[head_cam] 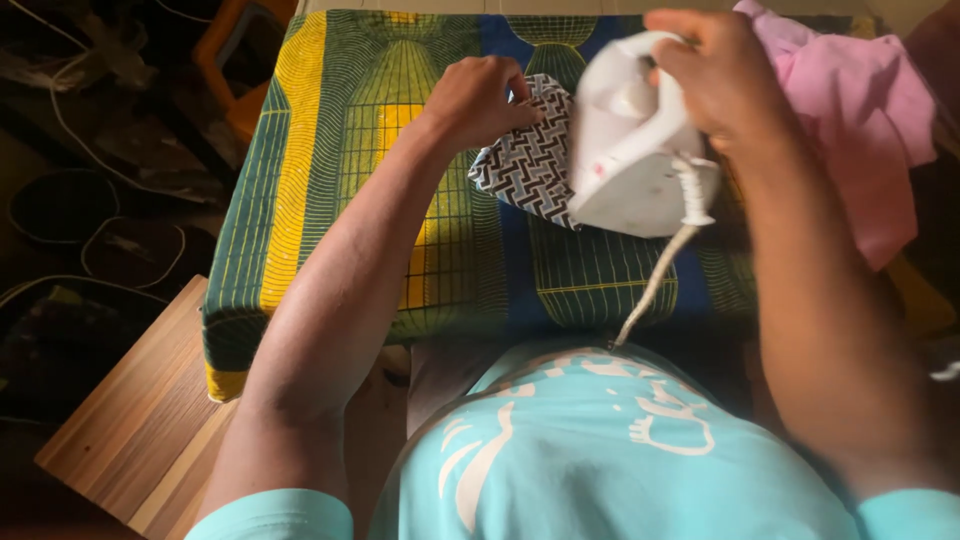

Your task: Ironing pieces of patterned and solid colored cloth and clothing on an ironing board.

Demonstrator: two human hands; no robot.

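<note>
left hand [480, 100]: fingers curled, pressing b/w zigzag cloth [530, 160] flat
right hand [715, 75]: clamped on white iron [630, 150] handle, iron on cloth's right edge
cloth: mid tabletop, on green/yellow/blue cover [340, 150]
pink fabric [860, 120]: far right

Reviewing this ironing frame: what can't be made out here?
- Head view: soleplate of the white iron, hidden by its own blurred body.
- Part of the zigzag cloth, covered by the iron and left hand.
- Pink cloth, cut off by the right edge.
- Right hand: fingers hidden around the handle.
</note>
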